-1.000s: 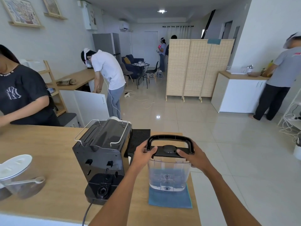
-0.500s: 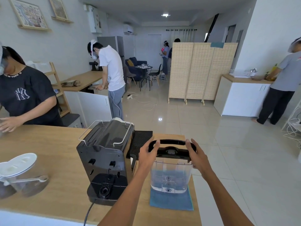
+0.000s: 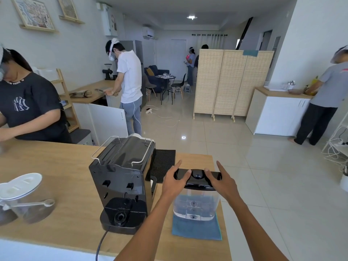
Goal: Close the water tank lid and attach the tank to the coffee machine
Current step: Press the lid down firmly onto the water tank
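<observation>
On the blue cloth (image 3: 196, 229), both hands (left hand (image 3: 174, 182), right hand (image 3: 224, 184)) press the tank lid (image 3: 197, 178).

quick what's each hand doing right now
Left hand: open, fingers pressing down on the left side of the tank lid.
Right hand: open, fingers pressing down on the right side of the lid.

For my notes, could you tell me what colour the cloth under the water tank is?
Blue cloth, head view.

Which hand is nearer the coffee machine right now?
The left. The left hand rests on the machine-side end of the water tank lid, just right of the coffee machine. The right hand presses the lid's far end, with the tank between.
</observation>
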`<action>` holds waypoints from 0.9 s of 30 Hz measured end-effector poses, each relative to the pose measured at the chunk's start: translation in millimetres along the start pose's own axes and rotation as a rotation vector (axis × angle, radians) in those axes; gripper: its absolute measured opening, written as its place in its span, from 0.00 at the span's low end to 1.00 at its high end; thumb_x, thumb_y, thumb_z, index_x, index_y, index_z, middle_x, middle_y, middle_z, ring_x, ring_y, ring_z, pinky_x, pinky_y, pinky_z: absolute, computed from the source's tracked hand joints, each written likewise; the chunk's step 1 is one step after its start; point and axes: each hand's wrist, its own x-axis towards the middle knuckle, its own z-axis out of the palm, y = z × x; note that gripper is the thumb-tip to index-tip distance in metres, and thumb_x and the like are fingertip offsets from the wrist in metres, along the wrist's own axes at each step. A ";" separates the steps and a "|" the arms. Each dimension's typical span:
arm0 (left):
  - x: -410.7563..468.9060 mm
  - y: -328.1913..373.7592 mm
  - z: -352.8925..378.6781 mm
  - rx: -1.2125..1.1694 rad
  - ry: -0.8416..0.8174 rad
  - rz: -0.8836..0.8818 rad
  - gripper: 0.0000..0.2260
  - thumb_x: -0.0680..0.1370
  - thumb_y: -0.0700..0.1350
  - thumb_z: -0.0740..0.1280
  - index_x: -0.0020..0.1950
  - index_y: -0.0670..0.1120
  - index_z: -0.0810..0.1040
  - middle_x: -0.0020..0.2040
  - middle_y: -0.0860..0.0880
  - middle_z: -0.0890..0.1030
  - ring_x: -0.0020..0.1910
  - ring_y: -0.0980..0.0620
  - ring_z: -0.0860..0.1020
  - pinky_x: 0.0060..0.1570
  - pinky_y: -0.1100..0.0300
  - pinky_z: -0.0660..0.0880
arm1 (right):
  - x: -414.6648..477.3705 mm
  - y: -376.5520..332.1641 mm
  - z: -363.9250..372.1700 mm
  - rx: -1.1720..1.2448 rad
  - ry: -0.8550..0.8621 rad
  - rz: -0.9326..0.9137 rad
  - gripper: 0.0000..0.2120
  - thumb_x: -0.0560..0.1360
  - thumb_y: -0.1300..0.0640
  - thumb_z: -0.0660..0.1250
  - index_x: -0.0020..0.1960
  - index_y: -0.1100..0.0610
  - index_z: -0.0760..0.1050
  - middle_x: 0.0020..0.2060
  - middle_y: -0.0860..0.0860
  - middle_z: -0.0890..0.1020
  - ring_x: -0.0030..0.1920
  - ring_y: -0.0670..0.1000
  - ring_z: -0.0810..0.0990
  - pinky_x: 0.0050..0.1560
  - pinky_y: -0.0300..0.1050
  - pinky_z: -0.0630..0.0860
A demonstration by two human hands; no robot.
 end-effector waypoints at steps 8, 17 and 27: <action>1.9 -2.0 -0.9 0.084 -0.018 0.012 0.34 0.72 0.72 0.64 0.77 0.62 0.67 0.76 0.53 0.72 0.76 0.51 0.68 0.74 0.44 0.67 | 8.6 4.8 9.0 -0.149 0.007 -0.007 0.40 0.75 0.29 0.57 0.82 0.46 0.54 0.73 0.55 0.75 0.69 0.60 0.76 0.66 0.55 0.74; 9.0 -4.6 -1.1 0.148 -0.035 0.025 0.41 0.67 0.80 0.58 0.77 0.63 0.67 0.74 0.52 0.74 0.74 0.50 0.70 0.72 0.44 0.70 | 13.8 2.9 8.0 -0.208 0.027 -0.031 0.37 0.78 0.32 0.56 0.81 0.47 0.55 0.70 0.56 0.77 0.68 0.60 0.76 0.64 0.54 0.74; 10.0 0.7 0.3 0.256 -0.020 0.010 0.25 0.78 0.67 0.62 0.73 0.61 0.71 0.72 0.48 0.75 0.72 0.46 0.71 0.70 0.47 0.69 | 23.2 5.7 9.6 -0.259 0.025 0.000 0.38 0.75 0.27 0.53 0.77 0.47 0.64 0.63 0.55 0.82 0.62 0.59 0.80 0.60 0.52 0.76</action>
